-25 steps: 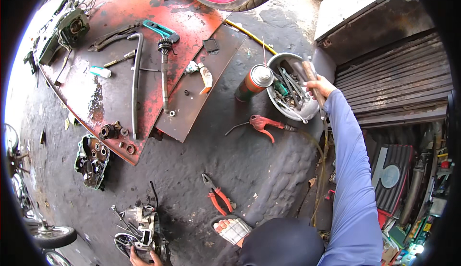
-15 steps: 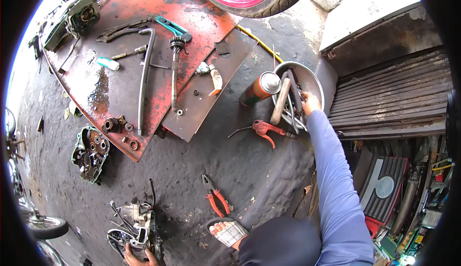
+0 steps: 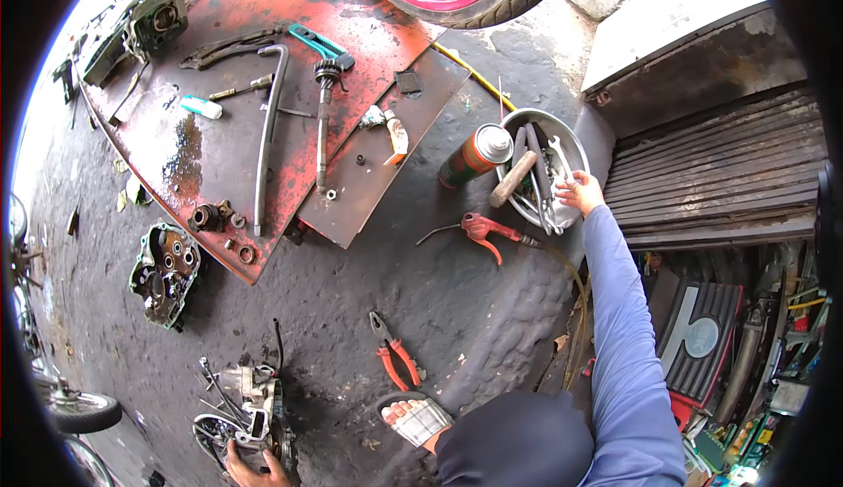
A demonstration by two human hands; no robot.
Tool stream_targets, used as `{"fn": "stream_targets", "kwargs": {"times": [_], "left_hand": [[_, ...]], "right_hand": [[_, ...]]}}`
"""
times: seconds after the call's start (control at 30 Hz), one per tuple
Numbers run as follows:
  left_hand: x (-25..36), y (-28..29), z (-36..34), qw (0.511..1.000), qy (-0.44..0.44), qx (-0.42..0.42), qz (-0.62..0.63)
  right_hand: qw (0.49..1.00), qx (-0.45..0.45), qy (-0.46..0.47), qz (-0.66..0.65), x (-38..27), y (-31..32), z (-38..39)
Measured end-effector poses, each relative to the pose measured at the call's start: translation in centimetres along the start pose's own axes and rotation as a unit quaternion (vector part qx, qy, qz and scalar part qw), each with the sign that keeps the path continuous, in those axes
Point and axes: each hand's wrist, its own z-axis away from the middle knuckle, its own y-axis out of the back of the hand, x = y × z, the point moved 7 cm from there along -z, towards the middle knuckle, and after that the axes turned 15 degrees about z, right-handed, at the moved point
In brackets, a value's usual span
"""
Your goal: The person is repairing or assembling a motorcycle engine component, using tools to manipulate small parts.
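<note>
Wrench in the bowl, just beyond the right hand, is apparently being reached for, a pinch being needed, while the engine is touched by the left hand, neither grasp being discernible.

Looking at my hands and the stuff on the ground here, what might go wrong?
The light-brown handle juts over the bowl's rim, so your right hand, rummaging there, might tip it out. The spray can stands close beside that handle and could get knocked over. The pliers lie by your exposed toes, so shifting that foot might bring it onto them.
</note>
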Motion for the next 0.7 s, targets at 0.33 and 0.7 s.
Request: {"fn": "stream_targets", "kwargs": {"times": [0.33, 0.7], "left_hand": [[0.3, -0.8, 0.1, 1.000, -0.006, 0.001, 0.000], [-1.0, 0.2, 0.2, 1.000, -0.007, -0.005, -0.021]], "right_hand": [[0.951, 0.173, 0.097, 0.237, 1.2, -1.3, -2.8], [0.996, 0.045, 0.008, 0.080, -1.0, -0.9, 2.1]]}}
